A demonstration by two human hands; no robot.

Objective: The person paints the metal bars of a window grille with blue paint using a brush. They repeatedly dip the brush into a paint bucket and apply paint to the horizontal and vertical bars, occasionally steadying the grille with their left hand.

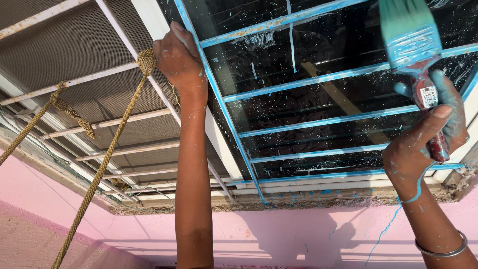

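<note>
From the head camera, the right hand (423, 144) is wrapped around the red handle of a paintbrush (413, 45), whose blue-coated bristles rest against the blue-painted window grille (318, 79). The left hand (179, 60) is closed over the upright bar at the grille's left edge. Just left of that hand, a knotted rope (114, 144) hangs from the white unpainted grille (99, 122). Below the window runs a pink wall (279, 234).

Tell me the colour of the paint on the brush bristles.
Light blue-green paint on the brush, head view.
</note>
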